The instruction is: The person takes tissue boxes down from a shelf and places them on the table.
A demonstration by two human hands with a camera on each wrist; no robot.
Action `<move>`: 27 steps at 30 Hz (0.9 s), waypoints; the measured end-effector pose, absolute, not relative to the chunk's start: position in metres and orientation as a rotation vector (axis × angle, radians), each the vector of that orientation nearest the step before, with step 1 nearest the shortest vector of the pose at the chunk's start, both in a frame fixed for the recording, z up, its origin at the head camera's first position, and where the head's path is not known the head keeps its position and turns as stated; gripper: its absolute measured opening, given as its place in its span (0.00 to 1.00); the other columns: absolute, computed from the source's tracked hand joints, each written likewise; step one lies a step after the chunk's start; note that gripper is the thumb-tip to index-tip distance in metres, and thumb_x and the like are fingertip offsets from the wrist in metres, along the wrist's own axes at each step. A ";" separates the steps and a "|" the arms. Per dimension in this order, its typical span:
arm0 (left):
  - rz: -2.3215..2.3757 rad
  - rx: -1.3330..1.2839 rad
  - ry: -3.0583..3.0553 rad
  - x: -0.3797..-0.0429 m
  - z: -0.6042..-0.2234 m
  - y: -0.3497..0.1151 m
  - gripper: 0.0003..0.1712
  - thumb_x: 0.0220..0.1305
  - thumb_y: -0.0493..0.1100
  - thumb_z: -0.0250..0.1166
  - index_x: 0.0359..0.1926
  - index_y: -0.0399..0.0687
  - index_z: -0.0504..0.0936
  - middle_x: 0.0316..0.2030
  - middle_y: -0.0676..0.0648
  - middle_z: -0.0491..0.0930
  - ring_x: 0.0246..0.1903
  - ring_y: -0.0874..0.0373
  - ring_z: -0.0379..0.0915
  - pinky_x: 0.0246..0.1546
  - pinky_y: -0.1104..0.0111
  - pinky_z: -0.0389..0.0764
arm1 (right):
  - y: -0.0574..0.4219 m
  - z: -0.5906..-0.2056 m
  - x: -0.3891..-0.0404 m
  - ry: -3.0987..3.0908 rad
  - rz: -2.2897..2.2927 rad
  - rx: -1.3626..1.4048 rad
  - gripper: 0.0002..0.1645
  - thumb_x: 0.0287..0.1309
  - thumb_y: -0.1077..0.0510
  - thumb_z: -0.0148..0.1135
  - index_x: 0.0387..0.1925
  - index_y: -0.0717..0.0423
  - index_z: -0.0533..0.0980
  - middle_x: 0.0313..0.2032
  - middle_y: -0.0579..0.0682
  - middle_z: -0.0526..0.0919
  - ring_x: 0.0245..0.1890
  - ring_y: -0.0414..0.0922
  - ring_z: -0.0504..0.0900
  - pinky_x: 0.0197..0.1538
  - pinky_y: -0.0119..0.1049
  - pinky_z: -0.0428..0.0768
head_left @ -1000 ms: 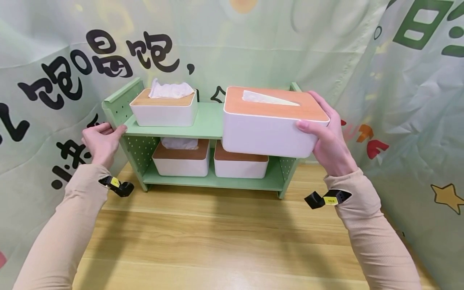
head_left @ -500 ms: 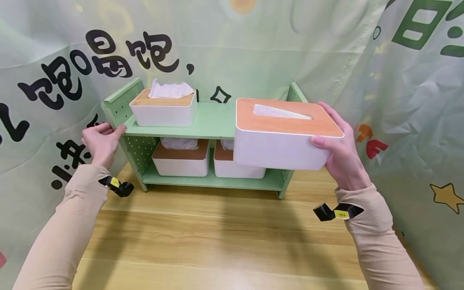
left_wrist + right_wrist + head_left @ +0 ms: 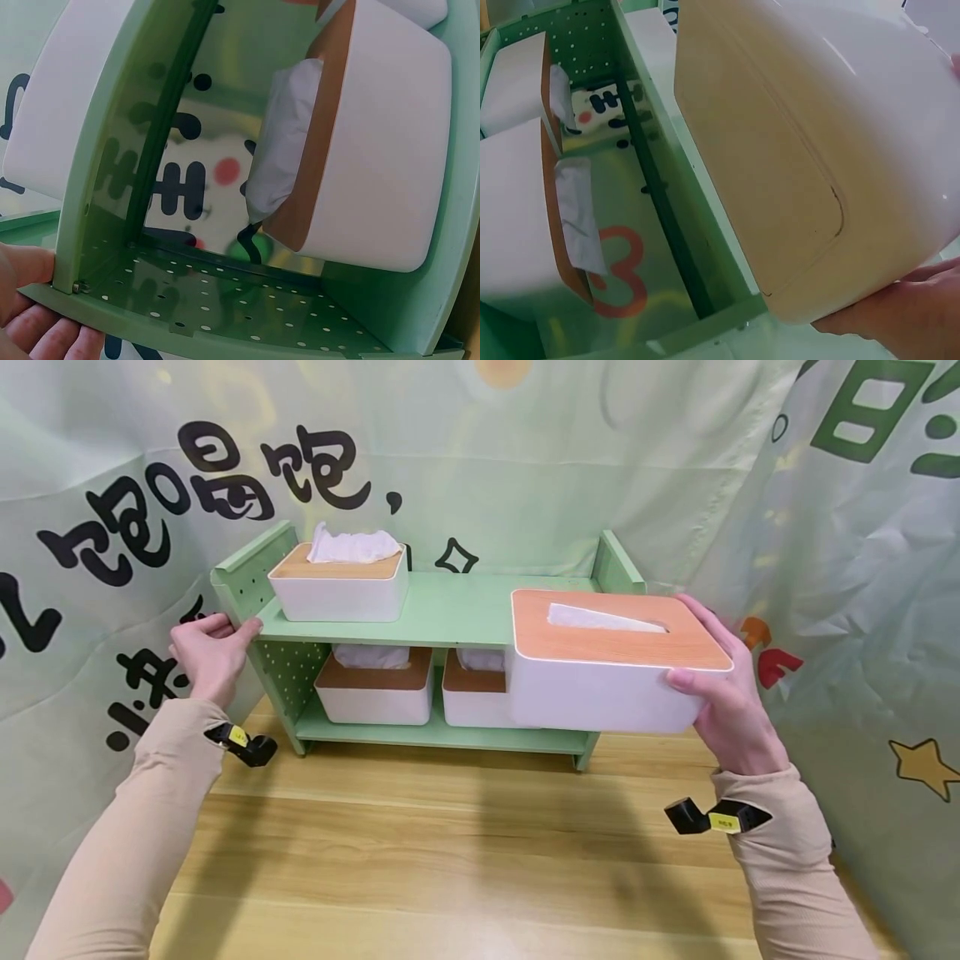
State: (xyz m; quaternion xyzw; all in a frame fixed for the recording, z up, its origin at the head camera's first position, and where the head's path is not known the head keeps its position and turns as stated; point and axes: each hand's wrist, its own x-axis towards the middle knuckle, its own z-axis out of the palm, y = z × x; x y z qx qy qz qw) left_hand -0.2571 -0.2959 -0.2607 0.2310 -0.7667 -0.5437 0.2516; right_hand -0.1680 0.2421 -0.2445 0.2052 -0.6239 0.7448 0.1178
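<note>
The right hand [image 3: 731,710] is gripping a tissue box [image 3: 607,693] by its three-o'clock end. The left hand [image 3: 212,658] is pinching the green shelf [image 3: 457,608] at nine o'clock.

A white tissue box [image 3: 600,695] with a wood-grain lid [image 3: 600,644] is held upright before a green shelf [image 3: 450,610].

Four tissue boxes [image 3: 337,597] [image 3: 375,706] [image 3: 476,710] [image 3: 600,695] — one toward the upper left of the frame, two near the middle, one right of centre. One green rack [image 3: 287,681] with two shelves [image 3: 465,610] [image 3: 540,741]. Two hands [image 3: 210,660] [image 3: 731,702], two wrist cameras [image 3: 259,751] [image 3: 686,817] — and one worktop [image 3: 420,835].
</note>
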 end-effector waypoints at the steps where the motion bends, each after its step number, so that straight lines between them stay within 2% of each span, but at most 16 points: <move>1: -1.479 0.628 -2.085 -0.257 -0.261 -0.296 0.32 0.61 0.50 0.72 0.65 0.46 0.78 0.17 0.77 0.68 0.76 0.66 0.45 0.66 0.74 0.68 | 0.244 -0.246 -0.168 -1.829 2.177 0.600 0.44 0.53 0.70 0.54 0.73 0.50 0.63 0.62 0.54 0.70 0.60 0.52 0.65 0.48 0.35 0.80; 6: -1.480 0.631 -2.083 -0.257 -0.260 -0.296 0.32 0.61 0.50 0.72 0.65 0.47 0.78 0.17 0.78 0.68 0.75 0.67 0.48 0.62 0.76 0.70 | 0.252 -0.251 -0.167 -1.832 2.175 0.596 0.45 0.52 0.71 0.53 0.74 0.52 0.62 0.62 0.54 0.70 0.60 0.52 0.66 0.46 0.33 0.81; 13: -1.477 0.636 -2.079 -0.256 -0.261 -0.296 0.32 0.60 0.50 0.72 0.64 0.46 0.78 0.16 0.78 0.68 0.73 0.68 0.52 0.67 0.75 0.66 | 0.261 -0.260 -0.168 -1.844 2.176 0.596 0.46 0.50 0.72 0.52 0.74 0.52 0.62 0.62 0.53 0.70 0.60 0.52 0.66 0.45 0.34 0.83; 17: -1.470 0.643 -2.088 -0.257 -0.261 -0.295 0.32 0.60 0.51 0.72 0.64 0.47 0.78 0.18 0.77 0.68 0.73 0.68 0.52 0.65 0.74 0.68 | 0.263 -0.266 -0.168 -1.852 2.180 0.588 0.47 0.49 0.73 0.52 0.74 0.51 0.62 0.62 0.53 0.70 0.60 0.52 0.66 0.45 0.34 0.83; 19: -1.468 0.645 -2.089 -0.257 -0.260 -0.295 0.32 0.60 0.51 0.72 0.64 0.47 0.78 0.18 0.77 0.68 0.73 0.68 0.53 0.65 0.76 0.66 | 0.264 -0.269 -0.168 -1.858 2.177 0.581 0.48 0.48 0.73 0.52 0.74 0.50 0.62 0.62 0.52 0.70 0.60 0.51 0.66 0.46 0.34 0.82; 22: -1.476 0.653 -2.086 -0.257 -0.260 -0.296 0.32 0.60 0.51 0.72 0.64 0.48 0.78 0.18 0.77 0.69 0.68 0.70 0.60 0.65 0.75 0.69 | 0.265 -0.276 -0.168 -1.862 2.168 0.575 0.49 0.48 0.73 0.52 0.75 0.51 0.61 0.62 0.52 0.71 0.60 0.51 0.66 0.47 0.33 0.81; 24: -1.473 0.650 -2.087 -0.256 -0.260 -0.296 0.32 0.60 0.51 0.72 0.64 0.48 0.79 0.16 0.78 0.69 0.64 0.70 0.66 0.69 0.76 0.63 | 0.267 -0.280 -0.168 -1.866 2.160 0.570 0.49 0.47 0.73 0.52 0.75 0.51 0.61 0.62 0.52 0.71 0.59 0.50 0.67 0.47 0.33 0.81; 27: -1.470 0.638 -2.086 -0.256 -0.260 -0.297 0.32 0.59 0.51 0.73 0.64 0.47 0.79 0.15 0.78 0.69 0.62 0.71 0.67 0.74 0.74 0.56 | 0.271 -0.287 -0.169 -1.868 2.151 0.575 0.50 0.46 0.73 0.52 0.75 0.51 0.61 0.62 0.51 0.72 0.59 0.50 0.67 0.48 0.33 0.80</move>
